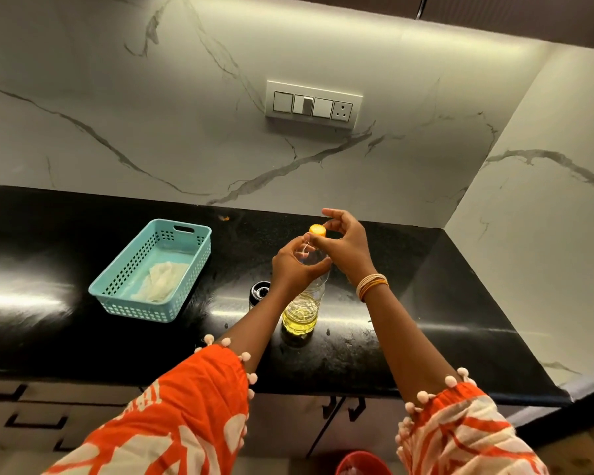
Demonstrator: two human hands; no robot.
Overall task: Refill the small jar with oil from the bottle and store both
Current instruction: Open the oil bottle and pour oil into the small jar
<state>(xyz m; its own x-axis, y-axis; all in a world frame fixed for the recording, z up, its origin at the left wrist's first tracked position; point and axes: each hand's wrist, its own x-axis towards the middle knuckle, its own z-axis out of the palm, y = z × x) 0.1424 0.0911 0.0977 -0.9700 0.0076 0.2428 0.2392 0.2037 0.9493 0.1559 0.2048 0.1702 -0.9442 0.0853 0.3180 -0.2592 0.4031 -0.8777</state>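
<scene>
A clear plastic oil bottle stands upright on the black counter, with yellow oil in its lower part. My left hand is wrapped around its upper body. The fingertips of my right hand pinch the yellow cap at the bottle's top. Whether the cap sits on the neck or is off it I cannot tell. The small jar, dark with a black top, stands just left of the bottle, partly hidden behind my left forearm.
A turquoise plastic basket with a white cloth inside sits on the counter to the left. A switch panel is on the marble wall behind. Drawers and cabinet doors lie below the counter, and a red bin stands on the floor.
</scene>
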